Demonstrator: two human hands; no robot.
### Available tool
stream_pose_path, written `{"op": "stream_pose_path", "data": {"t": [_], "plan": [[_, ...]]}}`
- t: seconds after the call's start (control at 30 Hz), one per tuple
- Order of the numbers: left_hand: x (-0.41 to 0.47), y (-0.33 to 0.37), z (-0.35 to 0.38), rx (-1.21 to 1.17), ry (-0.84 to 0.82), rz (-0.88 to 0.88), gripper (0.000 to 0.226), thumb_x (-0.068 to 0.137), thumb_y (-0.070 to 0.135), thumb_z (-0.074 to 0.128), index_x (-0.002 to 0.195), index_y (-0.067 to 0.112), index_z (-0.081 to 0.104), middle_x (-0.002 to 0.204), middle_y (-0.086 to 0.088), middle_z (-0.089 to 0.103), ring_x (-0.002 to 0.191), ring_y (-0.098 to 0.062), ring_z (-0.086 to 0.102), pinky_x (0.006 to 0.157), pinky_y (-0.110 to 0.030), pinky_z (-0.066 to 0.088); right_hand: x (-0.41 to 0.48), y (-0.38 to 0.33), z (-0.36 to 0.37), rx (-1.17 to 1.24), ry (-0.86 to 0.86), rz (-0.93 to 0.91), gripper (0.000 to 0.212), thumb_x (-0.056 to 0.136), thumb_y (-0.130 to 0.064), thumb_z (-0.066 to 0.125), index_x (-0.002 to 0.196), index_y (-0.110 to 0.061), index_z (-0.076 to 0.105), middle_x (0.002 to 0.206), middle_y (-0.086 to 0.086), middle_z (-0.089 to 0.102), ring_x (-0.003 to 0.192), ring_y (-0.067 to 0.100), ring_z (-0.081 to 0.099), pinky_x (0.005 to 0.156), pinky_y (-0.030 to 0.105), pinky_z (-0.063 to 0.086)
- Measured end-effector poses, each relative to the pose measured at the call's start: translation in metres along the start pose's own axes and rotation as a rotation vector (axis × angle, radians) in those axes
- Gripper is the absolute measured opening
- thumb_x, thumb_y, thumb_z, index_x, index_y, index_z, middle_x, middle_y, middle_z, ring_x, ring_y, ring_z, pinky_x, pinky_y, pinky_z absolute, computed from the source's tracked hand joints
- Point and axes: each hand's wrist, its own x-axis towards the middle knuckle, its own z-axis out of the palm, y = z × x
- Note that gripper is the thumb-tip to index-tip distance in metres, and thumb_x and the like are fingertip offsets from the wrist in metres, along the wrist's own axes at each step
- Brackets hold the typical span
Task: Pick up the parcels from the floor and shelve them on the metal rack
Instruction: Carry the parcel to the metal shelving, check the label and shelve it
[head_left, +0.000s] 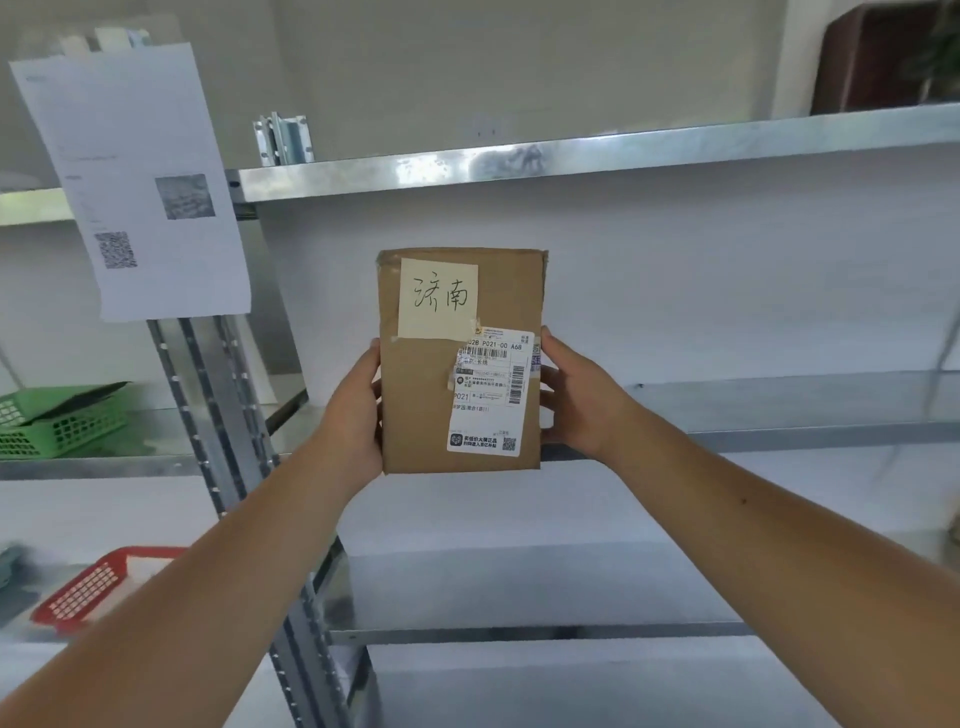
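Note:
A brown cardboard parcel (431, 415) stands upright in the air in front of the metal rack (727, 400). It carries a yellow handwritten note and a white shipping label. My left hand (356, 415) grips its left edge and my right hand (576, 395) grips its right edge. The parcel is level with the rack's middle shelf and does not rest on it.
Another rack shelf (519, 166) runs above and a lower one (519, 631) below. A perforated steel upright (228, 415) stands at left with a printed paper sheet (135, 182) hanging on it. A green basket (57, 421) and a red basket (98, 587) sit on the left rack.

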Motion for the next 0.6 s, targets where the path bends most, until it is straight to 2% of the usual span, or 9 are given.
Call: {"op": "stream_pose_path", "data": {"t": [0.1, 0.2, 0.27, 0.33, 0.4, 0.53, 0.6], "plan": [[0.007, -0.014, 0.034, -0.008, -0.083, -0.046, 0.056, 0.084, 0.074, 0.065, 0.120, 0.034, 0.080, 0.129, 0.001, 0.077, 0.116, -0.032, 0.074, 0.099, -0.066, 0.055, -0.024, -0.005, -0.031, 0.023, 0.095, -0.021, 0.064, 0.087, -0.072, 0.064, 0.135, -0.031, 0.067, 0.127, -0.002, 0.073, 0.126, 0.025, 0.063, 0.100, 0.064, 0.051], [0.011, -0.031, 0.070, -0.011, -0.175, -0.094, 0.056, 0.082, 0.074, 0.067, 0.116, 0.033, 0.082, 0.125, 0.002, 0.079, 0.113, -0.030, 0.076, 0.098, -0.066, 0.056, -0.049, -0.012, -0.062, 0.012, 0.180, -0.052, 0.062, 0.091, -0.071, 0.060, 0.137, -0.030, 0.067, 0.119, -0.004, 0.073, 0.118, 0.023, 0.064, 0.086, 0.054, 0.060], [0.011, -0.043, 0.097, -0.006, -0.229, -0.132, 0.056, 0.081, 0.074, 0.067, 0.115, 0.033, 0.082, 0.122, 0.002, 0.079, 0.112, -0.030, 0.076, 0.098, -0.066, 0.057, -0.067, -0.018, -0.084, -0.002, 0.237, -0.071, 0.061, 0.093, -0.070, 0.058, 0.137, -0.029, 0.066, 0.119, -0.003, 0.073, 0.114, 0.023, 0.065, 0.084, 0.052, 0.059], [0.011, -0.054, 0.124, -0.005, -0.278, -0.171, 0.055, 0.082, 0.075, 0.067, 0.114, 0.033, 0.082, 0.121, 0.002, 0.080, 0.112, -0.031, 0.076, 0.098, -0.066, 0.056, -0.084, -0.023, -0.107, -0.010, 0.293, -0.088, 0.059, 0.094, -0.069, 0.057, 0.137, -0.030, 0.067, 0.127, 0.001, 0.073, 0.113, 0.022, 0.065, 0.088, 0.052, 0.058], [0.010, -0.065, 0.153, -0.002, -0.327, -0.200, 0.054, 0.082, 0.074, 0.067, 0.114, 0.034, 0.082, 0.120, 0.001, 0.080, 0.110, -0.032, 0.077, 0.097, -0.067, 0.056, -0.100, -0.028, -0.131, -0.001, 0.355, -0.105, 0.059, 0.094, -0.068, 0.057, 0.137, -0.030, 0.067, 0.135, 0.002, 0.071, 0.113, 0.023, 0.066, 0.097, 0.058, 0.055], [0.007, -0.088, 0.217, 0.010, -0.441, -0.242, 0.054, 0.085, 0.073, 0.066, 0.119, 0.034, 0.080, 0.124, 0.001, 0.079, 0.113, -0.033, 0.076, 0.099, -0.067, 0.055, -0.134, -0.040, -0.186, 0.015, 0.468, -0.134, 0.060, 0.093, -0.068, 0.058, 0.136, -0.027, 0.067, 0.117, -0.004, 0.077, 0.112, 0.023, 0.067, 0.102, 0.063, 0.050], [0.003, -0.101, 0.251, 0.014, -0.481, -0.254, 0.053, 0.086, 0.072, 0.066, 0.119, 0.033, 0.081, 0.126, 0.000, 0.078, 0.114, -0.032, 0.075, 0.100, -0.067, 0.055, -0.152, -0.047, -0.214, 0.005, 0.506, -0.141, 0.061, 0.092, -0.070, 0.059, 0.134, -0.028, 0.068, 0.115, -0.006, 0.078, 0.114, 0.023, 0.066, 0.102, 0.063, 0.051]]}}
